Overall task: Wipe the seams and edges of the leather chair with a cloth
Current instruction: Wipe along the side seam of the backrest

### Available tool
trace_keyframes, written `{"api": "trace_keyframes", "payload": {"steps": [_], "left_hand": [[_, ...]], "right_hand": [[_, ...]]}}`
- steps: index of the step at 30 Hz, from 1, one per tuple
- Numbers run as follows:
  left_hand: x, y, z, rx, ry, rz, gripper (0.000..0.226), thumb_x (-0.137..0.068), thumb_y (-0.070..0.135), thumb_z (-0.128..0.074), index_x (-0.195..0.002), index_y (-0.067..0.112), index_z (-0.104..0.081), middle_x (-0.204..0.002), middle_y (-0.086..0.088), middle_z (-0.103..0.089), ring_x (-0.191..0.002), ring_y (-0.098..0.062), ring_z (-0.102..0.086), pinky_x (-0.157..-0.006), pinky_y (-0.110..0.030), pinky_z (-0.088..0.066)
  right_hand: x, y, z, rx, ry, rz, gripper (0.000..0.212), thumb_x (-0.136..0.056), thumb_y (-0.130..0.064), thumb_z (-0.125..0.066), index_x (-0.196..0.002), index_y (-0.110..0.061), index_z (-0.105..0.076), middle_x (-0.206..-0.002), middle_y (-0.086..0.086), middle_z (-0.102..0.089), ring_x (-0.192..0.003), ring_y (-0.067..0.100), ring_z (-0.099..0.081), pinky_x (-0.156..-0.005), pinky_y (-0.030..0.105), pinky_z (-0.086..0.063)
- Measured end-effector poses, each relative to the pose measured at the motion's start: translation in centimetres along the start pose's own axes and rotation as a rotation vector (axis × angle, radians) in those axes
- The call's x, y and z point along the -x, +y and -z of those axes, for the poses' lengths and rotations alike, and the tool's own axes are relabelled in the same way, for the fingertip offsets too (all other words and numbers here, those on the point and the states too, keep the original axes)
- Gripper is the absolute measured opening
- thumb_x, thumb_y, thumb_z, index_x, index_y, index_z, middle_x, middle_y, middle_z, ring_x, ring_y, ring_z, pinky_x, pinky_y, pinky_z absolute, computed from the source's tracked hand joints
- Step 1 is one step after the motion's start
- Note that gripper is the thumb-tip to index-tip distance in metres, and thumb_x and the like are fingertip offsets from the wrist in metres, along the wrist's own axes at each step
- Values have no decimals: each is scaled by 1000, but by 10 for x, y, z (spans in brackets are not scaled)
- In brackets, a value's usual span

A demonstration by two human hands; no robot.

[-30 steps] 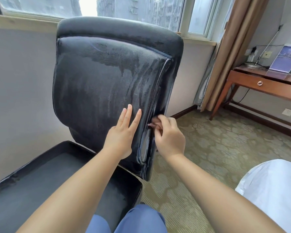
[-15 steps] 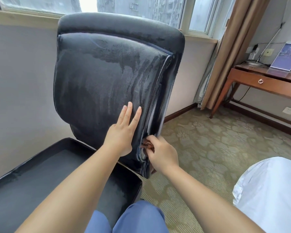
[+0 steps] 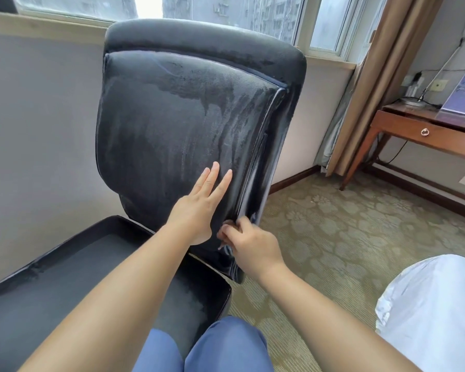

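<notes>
Currently, item: black leather chair (image 3: pixel 172 124), facing the wearer, its backrest before a window and its seat at lower left. Left hand (image 3: pixel 199 208): flat and open, fingers spread, palm pressed on the lower backrest near its right edge. Right hand (image 3: pixel 249 245): closed in a pinch at the bottom of the right side seam (image 3: pixel 255 167); a small reddish-brown scrap, probably the cloth (image 3: pixel 227 227), shows at the fingertips, most of it hidden. Step in hand, as judged: wiping along that vertical seam. To do it well: keep the left palm bracing the panel so the groove stays open, press the cloth deep into the piping, draw it in one steady line, and refold when soiled. Streaky dull film on the backrest face suggests surfaces yet untreated. Surroundings: wooden counter (image 3: pixel 424 130) at right with a framed card; curtain (image 3: pixel 381 76) beside the window; patterned carpet; white bed (image 3: pixel 435 312) corner at lower right. Obstructions: none near the seam; the wearer's knees sit close to the seat.
</notes>
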State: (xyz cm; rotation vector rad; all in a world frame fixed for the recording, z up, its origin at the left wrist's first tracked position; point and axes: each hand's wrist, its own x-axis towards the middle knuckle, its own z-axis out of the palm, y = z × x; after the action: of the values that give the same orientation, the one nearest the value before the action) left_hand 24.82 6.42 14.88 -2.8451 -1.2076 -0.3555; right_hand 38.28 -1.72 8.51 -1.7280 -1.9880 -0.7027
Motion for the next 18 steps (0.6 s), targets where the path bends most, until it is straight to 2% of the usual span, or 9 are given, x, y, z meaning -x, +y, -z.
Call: {"api": "trace_keyframes", "payload": {"steps": [3, 6, 8, 11, 12, 14, 16, 18], "left_hand": [[0, 0, -2, 1, 0, 3, 120, -75, -9, -55, -141, 34, 35, -153, 5, 39, -145, -16, 26, -66, -20, -47], [-1, 0, -4, 7, 6, 2, 120, -74, -11, -53, -137, 36, 38, -152, 6, 40, -145, -15, 26, -67, -21, -47], [-1, 0, -5, 18, 8, 4, 120, -74, -11, -52, -134, 37, 39, -151, 6, 41, -145, -15, 27, -69, -22, -49], [-2, 1, -4, 20, 4, 9, 120, -74, -11, -53, -134, 37, 39, -151, 5, 41, -145, -16, 27, -70, -21, -49], [-2, 1, -4, 21, 6, 8, 121, -74, -11, -54, -135, 37, 39, -151, 6, 41, -145, -16, 27, -70, -21, -48], [-2, 0, -4, 19, 7, 6, 122, -74, -11, -55, -136, 37, 38, -151, 6, 41, -145, -16, 27, -68, -21, -47], [-1, -1, -4, 15, -4, 2, 122, -74, -10, -56, -140, 35, 37, -151, 6, 42, -144, -16, 27, -66, -21, -44], [-1, -1, -4, 10, -7, 2, 122, -74, -10, -56, -142, 35, 35, -151, 6, 42, -144, -16, 28, -65, -20, -42]], "right_hand": [[5, 2, -2, 50, -4, 45, 25, -65, -18, -80, -87, -26, -69, -75, 1, -59, -51, 19, -56, -36, 21, -32], [-19, 14, 19, 74, 164, -15, 16, -80, -18, -67, -95, -21, -69, -78, 3, -61, -56, 19, -58, -39, 23, -40], [-38, 23, 34, 52, 224, -53, 16, -85, -23, -61, -99, -21, -68, -79, 2, -62, -58, 19, -59, -40, 25, -45], [-43, 27, 38, 30, 203, -22, 23, -87, -26, -53, -103, -21, -68, -77, 2, -62, -58, 19, -59, -42, 24, -44], [-38, 26, 35, 20, 190, -15, 23, -86, -25, -54, -103, -20, -68, -76, 2, -61, -57, 19, -58, -41, 24, -43], [-19, 20, 20, 33, 129, 42, 24, -75, -21, -71, -99, -21, -70, -72, 2, -60, -53, 20, -57, -38, 23, -40], [2, 12, 2, 47, 4, 110, 35, -59, -19, -84, -91, -25, -70, -67, 0, -57, -48, 20, -55, -35, 22, -36], [13, 8, -9, 35, -82, 110, 42, -49, -19, -89, -85, -29, -70, -63, -2, -56, -45, 18, -54, -34, 19, -33]]}}
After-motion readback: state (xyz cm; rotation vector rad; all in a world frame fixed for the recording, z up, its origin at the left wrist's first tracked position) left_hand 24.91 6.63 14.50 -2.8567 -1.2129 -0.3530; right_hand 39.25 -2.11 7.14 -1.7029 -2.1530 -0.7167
